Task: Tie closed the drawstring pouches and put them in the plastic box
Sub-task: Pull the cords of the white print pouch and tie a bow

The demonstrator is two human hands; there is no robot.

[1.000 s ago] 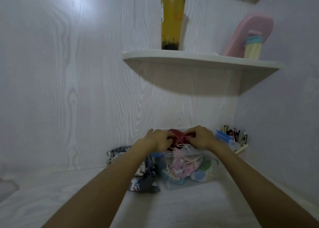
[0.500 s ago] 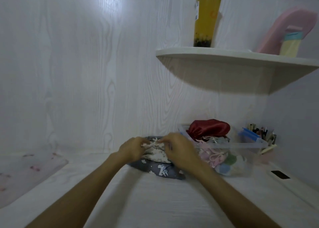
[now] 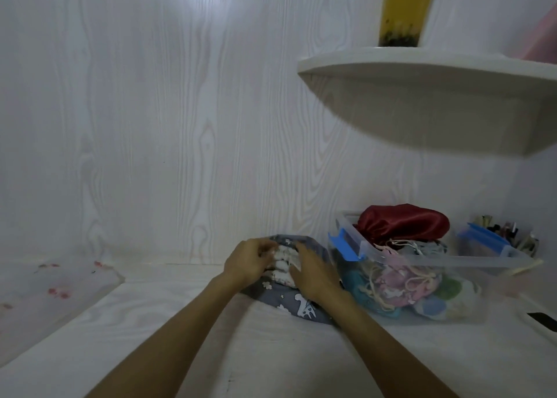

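Note:
A white patterned drawstring pouch [image 3: 283, 262] lies on top of a grey pouch [image 3: 297, 305] printed with white animals, just left of the plastic box. My left hand [image 3: 248, 262] and my right hand [image 3: 313, 272] both grip the white pouch at its gathered top. The clear plastic box [image 3: 452, 262] with blue clips stands to the right and holds several pouches. A dark red satin pouch [image 3: 404, 221] sits on top of that pile, above the rim.
A corner shelf [image 3: 422, 69] juts out above the box and carries a tall yellow drink cup [image 3: 402, 11]. A holder with pens [image 3: 500, 235] stands behind the box. A flowered sheet [image 3: 51, 289] lies at the left. A dark object [image 3: 544, 319] lies at the right edge.
Both hands left the red pouch on top of the box's pile and moved left to the white pouch on the grey one. The view has swung left with them.

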